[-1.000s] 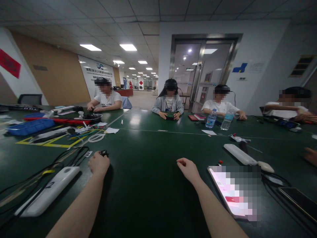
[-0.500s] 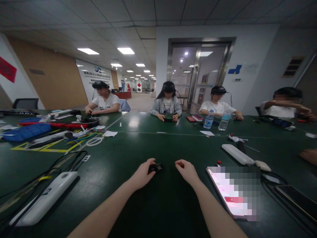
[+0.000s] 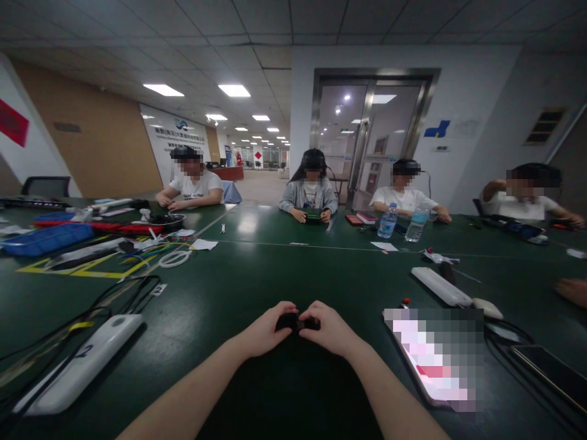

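A small black object (image 3: 288, 321), too dark for its kind to show, is held just above or on the green table in front of me; I cannot tell which. My left hand (image 3: 262, 331) grips its left end between thumb and fingers. My right hand (image 3: 334, 330) is closed around the right end, with thumb and fingertips near the middle. Both hands are close together, fingertips almost meeting. Parts of the object are hidden behind the fingers.
A lit phone (image 3: 426, 360) lies right of my right arm, beside a white power strip (image 3: 440, 286) and a dark phone (image 3: 550, 373). Left are another white power strip (image 3: 87, 363), cables and a blue tray (image 3: 48, 239). Several people sit across the green table (image 3: 257, 269).
My right hand has come left and closed on the right end of the black object. My left hand keeps its grip. A person at far right has shifted an arm.
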### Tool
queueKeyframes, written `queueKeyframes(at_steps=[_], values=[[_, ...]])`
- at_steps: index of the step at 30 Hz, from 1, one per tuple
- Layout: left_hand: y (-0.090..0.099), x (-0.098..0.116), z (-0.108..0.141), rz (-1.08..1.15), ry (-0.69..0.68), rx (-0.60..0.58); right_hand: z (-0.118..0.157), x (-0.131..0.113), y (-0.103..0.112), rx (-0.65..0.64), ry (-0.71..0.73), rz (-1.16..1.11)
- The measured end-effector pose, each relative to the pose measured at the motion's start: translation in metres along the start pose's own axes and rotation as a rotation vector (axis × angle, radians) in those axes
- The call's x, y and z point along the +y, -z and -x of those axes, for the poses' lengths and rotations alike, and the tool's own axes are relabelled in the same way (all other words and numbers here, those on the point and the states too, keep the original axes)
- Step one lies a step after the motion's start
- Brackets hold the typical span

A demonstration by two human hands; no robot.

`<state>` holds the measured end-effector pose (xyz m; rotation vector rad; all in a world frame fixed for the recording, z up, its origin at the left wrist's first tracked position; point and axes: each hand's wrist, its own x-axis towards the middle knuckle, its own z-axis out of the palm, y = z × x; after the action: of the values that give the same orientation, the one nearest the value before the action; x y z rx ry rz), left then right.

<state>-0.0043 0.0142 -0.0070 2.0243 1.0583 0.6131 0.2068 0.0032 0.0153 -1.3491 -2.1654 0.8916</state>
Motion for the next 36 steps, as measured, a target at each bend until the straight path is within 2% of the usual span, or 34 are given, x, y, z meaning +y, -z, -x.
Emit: queueKeyframes(at_steps=[4, 6, 8, 10, 13, 16, 20, 36], values=[[0.0, 0.002, 0.0, -0.007, 0.005, -0.004, -0.003, 0.0, -0.006, 0.013, 0.017, 0.008], [0.0, 0.0, -0.001, -0.004, -0.001, -0.003, -0.007, 0.003, -0.004, 0.082, -0.007, -0.061], [0.001, -0.001, -0.001, 0.008, 0.004, -0.003, -0.01, 0.009, 0.002, 0.245, -0.06, -0.206], [0.001, -0.002, 0.0, 0.021, 0.023, -0.011, -0.014, 0.021, 0.009, 0.471, -0.141, -0.414], [0.002, -0.002, 0.0, 0.019, 0.036, -0.02, -0.019, 0.043, 0.015, 0.618, -0.344, -0.713], [0.001, -0.005, -0.001, 0.002, 0.007, -0.01, -0.022, 0.058, 0.013, 0.616, -0.444, -0.992], [-0.001, -0.009, -0.002, -0.021, -0.026, 0.008, -0.024, 0.06, 0.009, 0.604, -0.44, -1.159], [0.002, -0.003, 0.0, -0.054, -0.004, -0.001, -0.02, 0.052, 0.015, 0.569, -0.475, -1.231]])
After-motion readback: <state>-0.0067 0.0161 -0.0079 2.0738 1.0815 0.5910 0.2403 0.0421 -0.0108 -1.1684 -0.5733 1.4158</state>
